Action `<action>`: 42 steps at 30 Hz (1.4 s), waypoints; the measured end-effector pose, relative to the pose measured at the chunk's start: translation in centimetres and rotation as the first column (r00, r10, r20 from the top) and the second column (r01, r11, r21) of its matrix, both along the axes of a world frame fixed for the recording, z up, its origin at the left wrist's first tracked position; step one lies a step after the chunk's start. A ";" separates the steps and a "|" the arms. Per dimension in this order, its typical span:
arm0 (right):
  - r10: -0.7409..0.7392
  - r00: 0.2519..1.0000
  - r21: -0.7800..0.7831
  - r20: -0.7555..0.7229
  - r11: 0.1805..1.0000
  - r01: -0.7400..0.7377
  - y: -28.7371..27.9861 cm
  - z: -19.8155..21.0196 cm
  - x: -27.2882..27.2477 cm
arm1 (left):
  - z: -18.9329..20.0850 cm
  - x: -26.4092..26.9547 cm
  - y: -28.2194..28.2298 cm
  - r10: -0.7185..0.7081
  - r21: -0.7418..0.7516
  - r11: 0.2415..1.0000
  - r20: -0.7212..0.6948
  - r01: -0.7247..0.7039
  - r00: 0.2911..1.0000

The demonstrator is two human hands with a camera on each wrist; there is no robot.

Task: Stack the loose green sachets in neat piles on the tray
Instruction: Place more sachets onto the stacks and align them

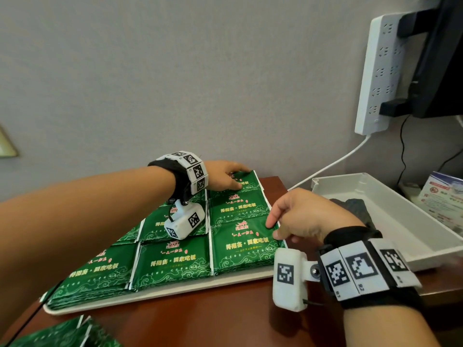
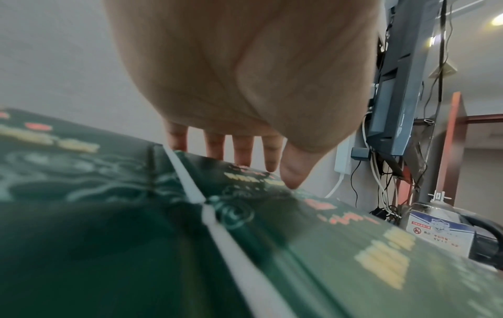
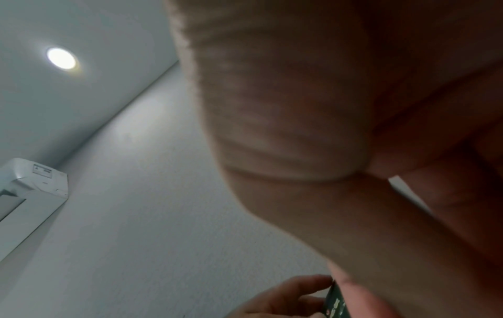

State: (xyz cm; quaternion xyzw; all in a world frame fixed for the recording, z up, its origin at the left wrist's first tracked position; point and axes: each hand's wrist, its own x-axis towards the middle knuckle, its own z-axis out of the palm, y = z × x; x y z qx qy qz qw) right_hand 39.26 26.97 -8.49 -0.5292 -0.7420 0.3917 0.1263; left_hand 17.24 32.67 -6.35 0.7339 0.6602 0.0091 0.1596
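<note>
Against a plain grey wall, a brown worktop carries a white tray almost covered by squared piles of green sachets. A few loose sachets are left off the tray at the near left. The far right pile is pressed by the left hand, fingers straight. The near right pile's edge is pinched by the right hand. Most stacking appears done.
</note>
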 end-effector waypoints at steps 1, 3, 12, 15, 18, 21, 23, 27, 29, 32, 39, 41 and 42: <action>0.009 1.000 -0.002 0.007 1.000 -0.009 0.0 0.0 0.0 | 0.0 0.0 -0.1 -0.001 0.011 1.000 0.005 0.001 1.000; 0.015 1.000 0.000 0.021 1.000 -0.015 0.1 0.1 0.1 | 0.1 0.0 -0.4 0.000 0.038 0.999 0.003 0.000 1.000; -0.024 0.998 0.003 0.064 1.000 0.024 0.2 -0.2 -0.1 | 0.6 -1.0 -1.7 -0.034 0.123 0.992 -0.001 0.033 0.999; -0.056 0.997 0.027 0.059 0.998 0.054 0.1 -0.3 -0.2 | 1.0 -1.8 -2.7 -0.024 0.161 0.987 0.022 0.020 0.999; -0.076 0.994 0.028 0.073 0.997 0.074 0.1 -0.3 -0.2 | 1.5 -2.5 -4.4 -0.023 0.177 0.984 0.061 0.012 0.998; -0.098 0.992 0.056 0.085 0.994 0.094 0.0 0.3 -0.2 | 1.5 -3.5 -6.6 -0.018 0.221 0.975 0.093 -0.003 0.996; -0.107 0.991 0.127 0.084 0.987 0.096 -0.3 1.2 -0.3 | 1.3 -4.5 -8.3 -0.014 0.269 0.963 0.135 -0.023 0.991; -0.047 0.999 0.199 -0.009 0.979 0.048 -2.2 2.5 -1.6 | 0.9 -5.4 -12.2 0.003 0.312 0.946 0.252 -0.085 0.968; 0.041 0.999 0.181 -0.026 0.983 -0.036 -4.1 3.0 -3.1 | 1.0 -5.5 -14.9 0.007 0.275 0.957 0.281 -0.087 0.960; 0.167 0.986 0.182 -0.010 0.970 -0.163 -7.1 3.5 -5.7 | 1.3 -5.7 -19.4 0.009 0.192 0.980 0.246 -0.058 0.969; 0.401 0.916 0.053 0.005 0.915 -0.401 -16.7 2.3 -11.6 | 0.0 -10.0 -30.7 0.166 0.049 0.984 0.110 -0.172 0.980; 0.438 0.899 -0.014 -0.009 0.899 -0.438 -19.4 0.7 -12.7 | -0.9 -12.0 -33.4 0.251 0.057 0.965 0.102 -0.257 0.963; 0.446 0.895 -0.031 0.006 0.895 -0.445 -20.5 -0.1 -13.2 | -1.3 -13.0 -34.6 0.301 0.050 0.950 0.107 -0.308 0.948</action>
